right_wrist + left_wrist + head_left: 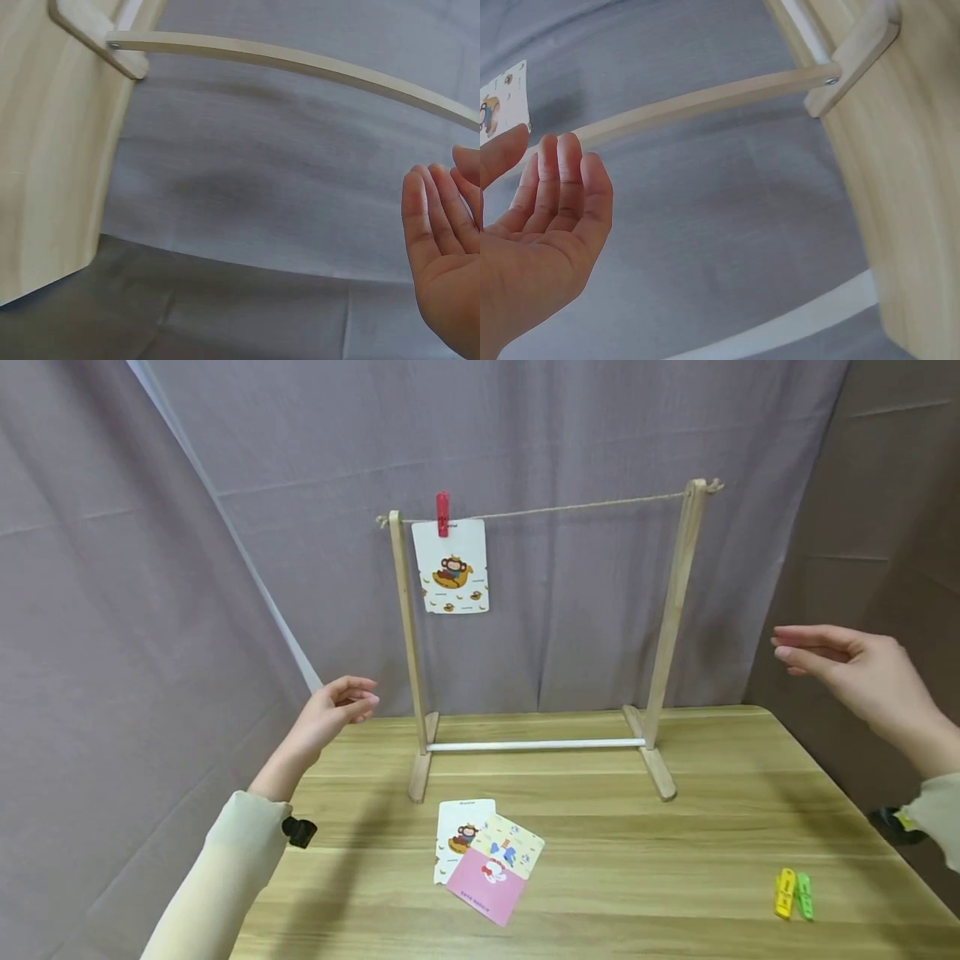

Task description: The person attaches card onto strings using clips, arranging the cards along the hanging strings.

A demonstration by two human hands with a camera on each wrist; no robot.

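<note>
My left hand [337, 714] is raised left of a wooden rack, fingers loosely bent, holding nothing. Off to the right of the rack, my right hand [862, 672] hovers in the air, relaxed and bare of any object. Between the rack's posts runs a string [577, 507]. A red clothespin [443, 514] fixes a white monkey card [457, 568] to it near the left post [408, 635]. On the table lie another monkey card [450, 827] and, overlapping it, a yellow and pink rabbit card [498, 868]. A yellow clothespin [784, 893] and a green clothespin [805, 896] lie at the right front.
The rack's right post [675, 618] stands on a wooden foot, joined to the left one by a white bar [536, 745] low over the wooden table [637, 877]. Grey curtains [600, 627] hang behind and on both sides.
</note>
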